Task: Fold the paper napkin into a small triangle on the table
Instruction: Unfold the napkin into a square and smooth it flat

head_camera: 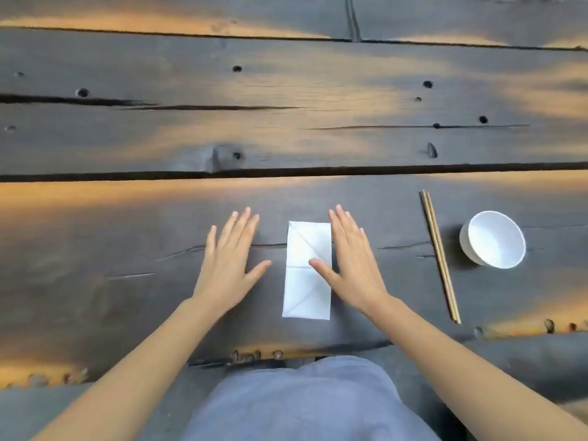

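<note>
Now, hands: I see both flat, palms down, fingers spread, gripping nothing.
Left hand (pixel 229 259): lies on the bare worktop (pixel 286 122) just left of the napkin, thumb pointing toward it, not touching the paper.
Right hand (pixel 348 262): sits along the napkin's right edge; thumb lies over the paper near the mid crease, fingers point away from me, w/ the palm mostly on wood.
Napkin (pixel 307 270): white, folded to an upright narrow rectangle, flat on the worktop btwn my hands, near the front edge. One crease runs across the middle; diagonal creases in the upper and lower halves.
Other items: pair of wooden chopsticks (pixel 440 256) to the right, white bowl (pixel 493 239) beyond them, apart from the napkin.
Unclear: can't tell how many layers the napkin has, or whether the right palm presses its edge; forearms cut off at the frame bottom.
</note>
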